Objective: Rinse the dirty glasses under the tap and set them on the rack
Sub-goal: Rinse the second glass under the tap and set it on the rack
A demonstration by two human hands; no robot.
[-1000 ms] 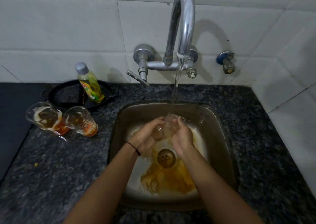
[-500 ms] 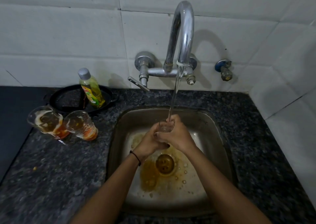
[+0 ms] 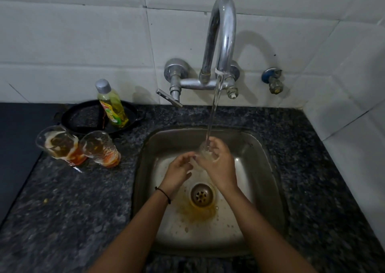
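Right hand [image 3: 219, 165] grips a clear glass [image 3: 204, 150] over the rear half of the steel sink [image 3: 143, 168], directly under the water stream [image 3: 214, 108] from the wall tap [image 3: 223, 33]. Left hand [image 3: 178, 169] sits just beside the glass with its fingers loosely curled and nothing held; contact cannot be confirmed. Orange residue [image 3: 195, 213] surrounds the drain [image 3: 201, 195]. On the granite counter [image 3: 62, 210], near the sink's left edge, two dirty glasses [image 3: 62, 145] stand side by side. Behind them, a dish-soap bottle [image 3: 111, 106] stands in a black pan [image 3: 83, 118].
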